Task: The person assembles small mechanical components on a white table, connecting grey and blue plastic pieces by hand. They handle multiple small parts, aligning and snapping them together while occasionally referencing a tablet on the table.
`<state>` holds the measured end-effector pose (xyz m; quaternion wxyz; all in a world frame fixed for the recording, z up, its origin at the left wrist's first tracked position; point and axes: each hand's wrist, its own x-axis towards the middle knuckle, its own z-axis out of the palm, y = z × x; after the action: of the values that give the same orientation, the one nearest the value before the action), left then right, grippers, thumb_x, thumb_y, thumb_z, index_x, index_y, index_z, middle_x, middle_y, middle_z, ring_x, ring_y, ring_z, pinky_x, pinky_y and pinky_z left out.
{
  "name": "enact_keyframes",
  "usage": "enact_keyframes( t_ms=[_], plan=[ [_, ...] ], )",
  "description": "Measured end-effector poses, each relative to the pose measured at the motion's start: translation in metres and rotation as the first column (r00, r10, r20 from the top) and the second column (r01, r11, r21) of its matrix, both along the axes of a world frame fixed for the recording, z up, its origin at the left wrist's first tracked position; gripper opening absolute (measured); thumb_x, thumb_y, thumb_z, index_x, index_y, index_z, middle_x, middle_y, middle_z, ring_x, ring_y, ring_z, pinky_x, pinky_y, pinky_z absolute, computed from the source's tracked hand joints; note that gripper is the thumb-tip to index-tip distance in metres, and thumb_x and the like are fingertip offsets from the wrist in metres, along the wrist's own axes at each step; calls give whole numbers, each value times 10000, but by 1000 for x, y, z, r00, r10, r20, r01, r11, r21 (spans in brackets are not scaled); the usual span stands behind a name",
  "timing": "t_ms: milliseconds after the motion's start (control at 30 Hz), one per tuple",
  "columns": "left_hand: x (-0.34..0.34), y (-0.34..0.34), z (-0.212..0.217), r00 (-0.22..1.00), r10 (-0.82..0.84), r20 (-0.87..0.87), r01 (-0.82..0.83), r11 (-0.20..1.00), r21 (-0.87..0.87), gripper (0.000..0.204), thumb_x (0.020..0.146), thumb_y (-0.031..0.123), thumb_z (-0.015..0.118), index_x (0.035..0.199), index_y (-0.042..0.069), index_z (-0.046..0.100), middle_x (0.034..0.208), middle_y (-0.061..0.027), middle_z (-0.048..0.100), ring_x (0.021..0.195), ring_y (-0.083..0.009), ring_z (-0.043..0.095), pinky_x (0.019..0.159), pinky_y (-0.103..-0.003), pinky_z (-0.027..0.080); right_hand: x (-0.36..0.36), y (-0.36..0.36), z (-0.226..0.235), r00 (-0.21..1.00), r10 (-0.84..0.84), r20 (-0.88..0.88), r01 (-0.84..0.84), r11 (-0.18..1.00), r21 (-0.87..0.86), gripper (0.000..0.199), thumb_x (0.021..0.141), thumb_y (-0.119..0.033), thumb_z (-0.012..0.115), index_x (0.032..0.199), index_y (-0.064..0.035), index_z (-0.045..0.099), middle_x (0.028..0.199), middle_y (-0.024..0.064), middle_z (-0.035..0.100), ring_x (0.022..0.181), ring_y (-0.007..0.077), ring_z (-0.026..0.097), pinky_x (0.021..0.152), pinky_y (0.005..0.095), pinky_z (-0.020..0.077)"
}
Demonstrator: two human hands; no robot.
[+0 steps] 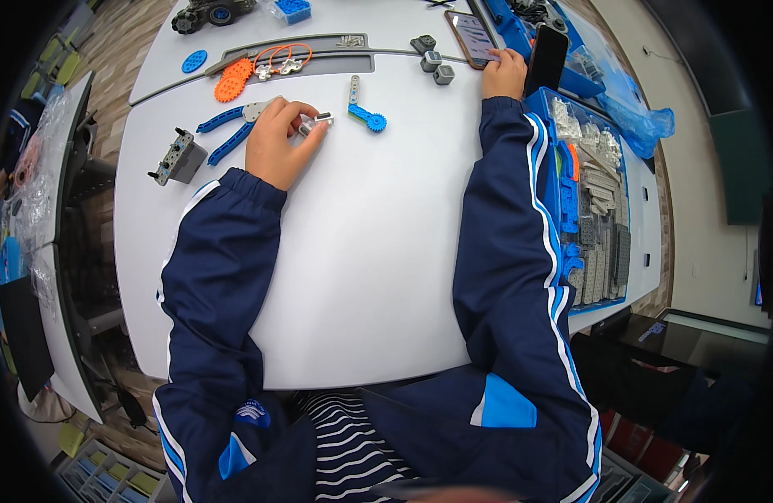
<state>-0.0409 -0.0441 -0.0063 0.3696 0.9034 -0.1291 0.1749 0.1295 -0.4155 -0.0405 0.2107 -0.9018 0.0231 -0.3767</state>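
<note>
Above the surface (365,277), clamping small grey pieces (323,116) in left hand's (277,142) grip; touching lit phone (473,35) with right hand (504,77), cannot tell whether clamped; seemingly consulting it mid-handling; next, needing steady alignment.

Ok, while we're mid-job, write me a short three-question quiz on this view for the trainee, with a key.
1. Which of the person's hands holds small grey pieces, the left or the other?
2. True or false: the blue gear lies to the right of the blue-handled tool.
3. Fill in the blank: the right hand is at the near end of a lit-screen ____.

Key: 1. The left hand. 2. True. 3. Phone.
</note>
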Motion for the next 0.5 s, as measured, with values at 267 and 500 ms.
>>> enact_keyframes(
  t_ms=[267,500],
  plan=[
    [0,-1,0,1000,5,6,-5,1000,8,200,842,220,758,960,71,693,795,-29,501,703,-149,496,625,-293,433,-6,2,6,994,104,38,-106,993,59,213,842,-134,584,922,-73,772,1184,159,619,1175,350,523,1030,435,430],
    [-1,0,0,1000,7,-1,-7,1000,-4,210,842,222,760,980,76,700,826,-37,526,716,-150,510,643,-290,451,-3,0,2,996,76,52,-80,993,87,229,848,-149,582,934,-50,769,1166,175,619,1167,359,523,1033,435,422]
  ],
)
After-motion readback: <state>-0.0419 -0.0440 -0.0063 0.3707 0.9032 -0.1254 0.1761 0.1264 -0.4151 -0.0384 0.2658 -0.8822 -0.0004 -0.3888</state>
